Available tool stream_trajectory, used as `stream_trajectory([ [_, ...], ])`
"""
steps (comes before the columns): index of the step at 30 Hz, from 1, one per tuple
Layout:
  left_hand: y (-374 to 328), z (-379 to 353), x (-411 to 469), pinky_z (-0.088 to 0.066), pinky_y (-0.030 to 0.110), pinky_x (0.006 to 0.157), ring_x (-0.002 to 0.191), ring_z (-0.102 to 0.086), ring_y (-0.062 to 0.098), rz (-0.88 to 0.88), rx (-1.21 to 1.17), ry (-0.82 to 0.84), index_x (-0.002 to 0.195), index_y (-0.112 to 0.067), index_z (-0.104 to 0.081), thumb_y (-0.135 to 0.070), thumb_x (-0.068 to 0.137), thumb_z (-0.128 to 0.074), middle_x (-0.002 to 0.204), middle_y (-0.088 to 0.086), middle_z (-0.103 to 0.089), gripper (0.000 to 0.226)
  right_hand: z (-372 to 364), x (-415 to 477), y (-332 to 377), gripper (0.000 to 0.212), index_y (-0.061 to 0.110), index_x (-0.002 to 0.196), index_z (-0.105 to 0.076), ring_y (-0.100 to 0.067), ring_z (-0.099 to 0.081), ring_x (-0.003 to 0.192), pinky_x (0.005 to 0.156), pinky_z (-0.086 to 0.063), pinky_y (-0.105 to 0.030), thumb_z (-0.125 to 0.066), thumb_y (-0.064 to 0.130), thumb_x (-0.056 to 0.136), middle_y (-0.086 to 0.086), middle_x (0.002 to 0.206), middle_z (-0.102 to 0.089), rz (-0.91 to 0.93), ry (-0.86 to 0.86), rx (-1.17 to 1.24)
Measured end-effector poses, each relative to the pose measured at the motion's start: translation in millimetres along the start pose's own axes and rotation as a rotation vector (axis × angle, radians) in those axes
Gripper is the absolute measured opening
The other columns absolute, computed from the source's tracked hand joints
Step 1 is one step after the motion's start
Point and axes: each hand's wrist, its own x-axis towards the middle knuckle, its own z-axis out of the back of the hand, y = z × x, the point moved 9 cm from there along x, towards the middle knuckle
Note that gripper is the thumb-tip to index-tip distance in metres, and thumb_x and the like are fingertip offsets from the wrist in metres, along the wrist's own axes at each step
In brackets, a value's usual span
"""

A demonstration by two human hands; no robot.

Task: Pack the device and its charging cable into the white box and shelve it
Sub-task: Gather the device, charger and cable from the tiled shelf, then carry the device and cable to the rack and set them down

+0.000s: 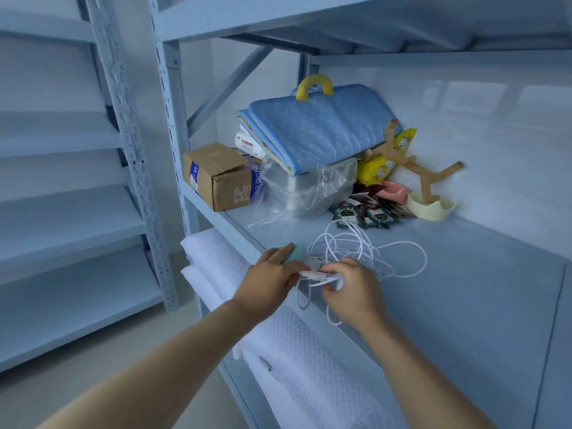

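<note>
A small mint-green device (295,253) lies at the front edge of the grey shelf (464,274), and my left hand (272,280) is closed around it. A white charging cable (371,252) lies in loose tangled loops on the shelf just behind my hands. My right hand (349,287) pinches the cable's end and a small white plug piece (312,274) next to the device. Some cable loops hang over the shelf's edge below my right hand. No white box is in view.
At the back of the shelf stand a brown cardboard box (216,178), a folded blue mat with a yellow handle (315,131) on a plastic-wrapped container, tea sachets (365,213), yellow packets, and a cream cup with a wooden rack (430,205). White textured rolls (278,329) lie on the shelf below.
</note>
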Motion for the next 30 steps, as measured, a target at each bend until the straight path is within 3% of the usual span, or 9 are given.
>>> stream_trajectory([
  [12,100.1,122.5,-125.4,-0.044,0.044,0.093,0.129,-0.037,0.027,0.258,0.132,-0.181,0.117,-0.027,-0.062,-0.025,0.096,-0.043,0.144,0.006,-0.041,0.028,-89.1,-9.8,172.9,0.018,0.024,0.079,-0.069,-0.015,-0.058,0.078,0.059,-0.034,-0.017,-0.073,0.014,0.064,0.009,0.084,-0.062,0.256,0.123,0.209],
  [18,171.4,207.7,-239.0,-0.047,0.047,0.087,0.130,-0.036,0.023,0.411,0.215,-0.252,0.115,-0.028,-0.061,-0.026,0.095,-0.044,0.145,0.002,-0.040,0.026,-158.4,-46.3,309.0,0.016,0.020,0.080,-0.070,-0.013,-0.059,0.078,0.066,-0.045,-0.023,-0.075,0.014,0.066,0.006,0.085,-0.064,0.395,0.246,0.375],
  [25,259.4,303.8,-397.2,-0.047,0.041,0.081,0.136,-0.026,0.014,0.627,0.485,-0.224,0.118,-0.036,-0.056,-0.032,0.095,-0.045,0.149,-0.006,-0.031,0.026,-251.1,-116.4,488.3,0.017,0.019,0.078,-0.070,-0.021,-0.061,0.076,0.067,-0.049,-0.032,-0.071,0.009,0.063,0.005,0.080,-0.063,0.577,0.383,0.494],
  [30,308.5,376.6,-511.1,-0.047,0.041,0.083,0.136,-0.024,0.012,0.822,0.584,-0.251,0.120,-0.038,-0.054,-0.031,0.096,-0.043,0.149,-0.007,-0.029,0.028,-305.8,-173.0,615.9,0.017,0.021,0.080,-0.070,-0.020,-0.061,0.081,0.068,-0.049,-0.030,-0.070,0.013,0.065,0.007,0.086,-0.065,0.686,0.489,0.566],
])
